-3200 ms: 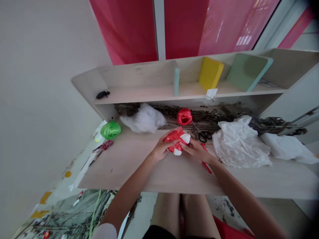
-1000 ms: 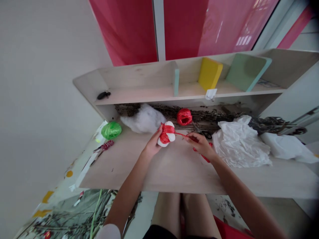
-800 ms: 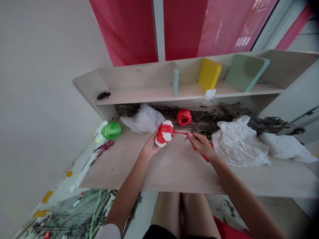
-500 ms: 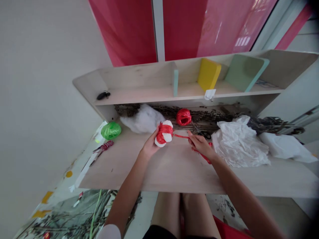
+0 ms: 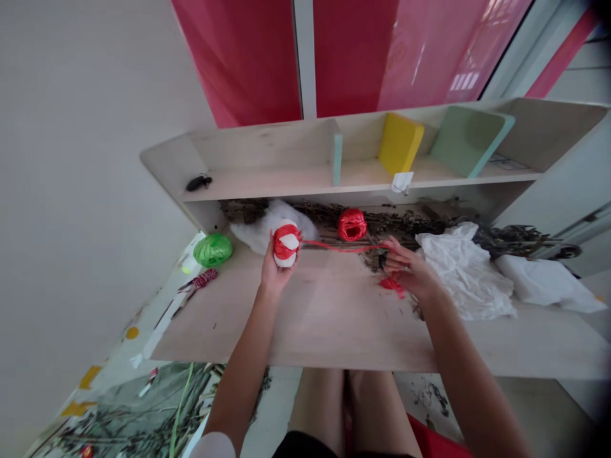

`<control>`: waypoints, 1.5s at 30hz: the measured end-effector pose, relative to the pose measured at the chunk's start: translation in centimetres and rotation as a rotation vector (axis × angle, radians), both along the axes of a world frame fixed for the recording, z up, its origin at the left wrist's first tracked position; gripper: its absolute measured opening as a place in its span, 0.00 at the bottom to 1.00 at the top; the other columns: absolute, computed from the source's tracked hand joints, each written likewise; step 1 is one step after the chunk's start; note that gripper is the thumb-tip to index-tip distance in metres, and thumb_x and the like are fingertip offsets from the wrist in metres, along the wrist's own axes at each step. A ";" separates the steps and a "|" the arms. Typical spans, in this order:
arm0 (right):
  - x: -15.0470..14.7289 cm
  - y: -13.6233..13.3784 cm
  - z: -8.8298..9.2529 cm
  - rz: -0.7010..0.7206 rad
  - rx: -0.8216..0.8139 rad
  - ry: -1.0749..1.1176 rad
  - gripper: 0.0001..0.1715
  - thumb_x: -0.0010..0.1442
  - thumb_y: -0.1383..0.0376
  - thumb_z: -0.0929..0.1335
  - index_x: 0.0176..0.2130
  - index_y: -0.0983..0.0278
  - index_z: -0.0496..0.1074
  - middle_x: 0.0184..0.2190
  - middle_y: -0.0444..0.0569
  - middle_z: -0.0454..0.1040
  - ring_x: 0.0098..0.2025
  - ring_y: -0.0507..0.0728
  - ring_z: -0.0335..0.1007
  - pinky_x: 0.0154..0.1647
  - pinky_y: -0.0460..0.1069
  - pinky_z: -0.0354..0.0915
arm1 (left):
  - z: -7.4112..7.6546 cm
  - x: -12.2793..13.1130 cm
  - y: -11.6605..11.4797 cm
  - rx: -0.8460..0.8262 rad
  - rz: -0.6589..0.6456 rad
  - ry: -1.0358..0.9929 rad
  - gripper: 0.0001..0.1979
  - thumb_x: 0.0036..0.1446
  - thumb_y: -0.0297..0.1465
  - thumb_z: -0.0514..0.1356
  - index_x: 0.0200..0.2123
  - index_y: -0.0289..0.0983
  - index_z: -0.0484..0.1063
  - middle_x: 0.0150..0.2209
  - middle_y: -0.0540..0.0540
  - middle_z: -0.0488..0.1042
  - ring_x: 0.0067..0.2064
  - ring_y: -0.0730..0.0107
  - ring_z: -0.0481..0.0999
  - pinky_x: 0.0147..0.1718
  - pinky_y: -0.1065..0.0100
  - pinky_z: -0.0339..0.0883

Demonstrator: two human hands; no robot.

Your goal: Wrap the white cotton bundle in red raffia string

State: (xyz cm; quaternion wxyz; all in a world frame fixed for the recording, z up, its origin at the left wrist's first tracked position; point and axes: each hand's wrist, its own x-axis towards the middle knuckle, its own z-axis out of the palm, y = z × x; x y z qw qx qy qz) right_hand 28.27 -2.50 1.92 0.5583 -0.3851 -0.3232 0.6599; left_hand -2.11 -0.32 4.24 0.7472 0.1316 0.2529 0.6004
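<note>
Now both hands point(image 5: 277, 275) point(image 5: 409, 268) wider apart, red raffia point(image 5: 341, 249) taut between.

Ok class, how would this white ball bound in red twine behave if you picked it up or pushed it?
Probably light for its size, since the white looks like soft stuffing, and the left hand cups the ball easily. It would likely squash a little where the red twine pinches it. Being round, it may roll if pushed.

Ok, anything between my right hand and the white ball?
Nothing visible does: only the red raffia strand runs from the white ball in the left hand to the right hand; the red raffia ball lies just beyond it.
</note>
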 end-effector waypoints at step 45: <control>-5.1 -1.9 -3.2 -0.431 0.828 -1.310 0.24 0.67 0.51 0.58 0.28 0.61 0.68 0.19 0.47 0.71 0.21 0.54 0.67 0.26 0.48 0.58 | -1.3 2.2 -1.2 -0.152 -0.515 -0.149 0.32 0.63 0.47 0.50 0.66 0.42 0.52 0.49 0.38 0.77 0.35 0.68 0.80 0.28 0.74 0.72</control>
